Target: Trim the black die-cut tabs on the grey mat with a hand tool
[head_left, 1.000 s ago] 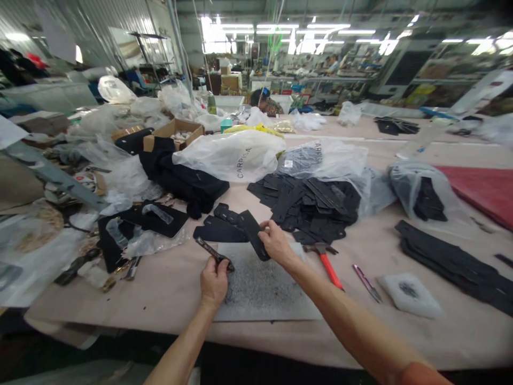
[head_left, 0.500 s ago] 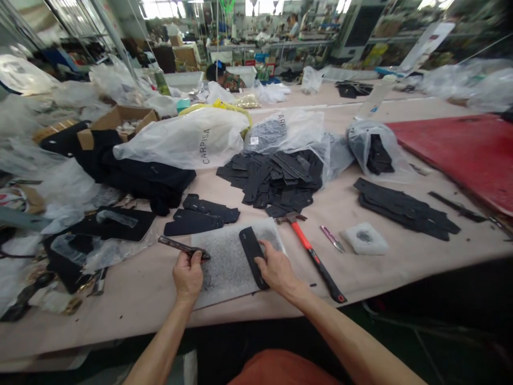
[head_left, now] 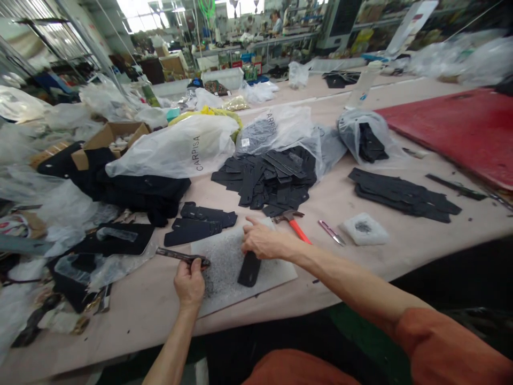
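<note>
My left hand [head_left: 189, 283] is closed around the end of a dark metal punch [head_left: 176, 254], which lies sideways above the left edge of a white, dark-speckled cutting board [head_left: 224, 251]. On that board lies a black strip [head_left: 249, 270] with rounded corners and a small slot near its lower end. My right hand [head_left: 260, 240] grips the strip's upper part from above, its fingers hiding that end and the index finger stretched out. Just beyond the right wrist is a claw hammer [head_left: 296, 227] with an orange handle, its lower handle covered by my forearm.
Black strips lie in a heap [head_left: 272, 176], in a small stack [head_left: 200, 222] behind the board and in a pile [head_left: 401, 195] at right. Thread snips [head_left: 331, 233] and a white foam block [head_left: 364, 229] sit right of the hammer. Plastic bags [head_left: 176, 144] line the back.
My right hand has moved up and left over the strip, from its right side to its far end. The strip has turned and now slants the other way. The left hand still holds the punch.
</note>
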`<state>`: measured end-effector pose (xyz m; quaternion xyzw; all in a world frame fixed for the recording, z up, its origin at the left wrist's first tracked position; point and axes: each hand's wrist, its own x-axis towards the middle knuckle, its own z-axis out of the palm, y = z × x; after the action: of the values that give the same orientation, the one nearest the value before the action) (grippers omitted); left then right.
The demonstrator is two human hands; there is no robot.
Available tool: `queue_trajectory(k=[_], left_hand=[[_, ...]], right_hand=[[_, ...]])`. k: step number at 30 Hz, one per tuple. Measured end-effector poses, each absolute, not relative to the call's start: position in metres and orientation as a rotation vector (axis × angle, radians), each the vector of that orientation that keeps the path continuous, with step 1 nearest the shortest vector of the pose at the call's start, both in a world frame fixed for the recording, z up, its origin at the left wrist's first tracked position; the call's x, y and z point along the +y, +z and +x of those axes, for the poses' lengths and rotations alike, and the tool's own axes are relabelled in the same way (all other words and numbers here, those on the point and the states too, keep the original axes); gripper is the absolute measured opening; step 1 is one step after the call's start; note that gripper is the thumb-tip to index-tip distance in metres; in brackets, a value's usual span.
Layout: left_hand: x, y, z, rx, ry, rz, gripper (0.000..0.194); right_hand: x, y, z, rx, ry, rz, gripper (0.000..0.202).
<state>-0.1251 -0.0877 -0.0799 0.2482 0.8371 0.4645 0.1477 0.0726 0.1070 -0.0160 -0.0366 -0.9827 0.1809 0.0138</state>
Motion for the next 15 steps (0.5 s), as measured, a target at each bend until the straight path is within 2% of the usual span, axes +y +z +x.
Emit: queue_trajectory(k=[4,10,12,15], left_hand=[[-0.088,-0.081,-0.125,2.399,1.346,0.72,0.035],[-0.089,-0.086,-0.127,2.363,1.378,0.709,0.036],[-0.088,-0.086,-0.127,2.358,1.379,0.707,0.035],[-0.088,-0.086,-0.127,2.342,1.399,0.714,0.035]], right_hand=[[0.075,-0.034,0.059,-2.992,0.262,-0.102,0.016],[0.008,-0.061,0.089,-2.644,0.395,-1.097,0.063],[-0.003,-0.068,0.098,-2.62,0.433,-1.21,0.08],[-0.003,-0.073,0.102,-2.695,0.45,-1.118,0.084]])
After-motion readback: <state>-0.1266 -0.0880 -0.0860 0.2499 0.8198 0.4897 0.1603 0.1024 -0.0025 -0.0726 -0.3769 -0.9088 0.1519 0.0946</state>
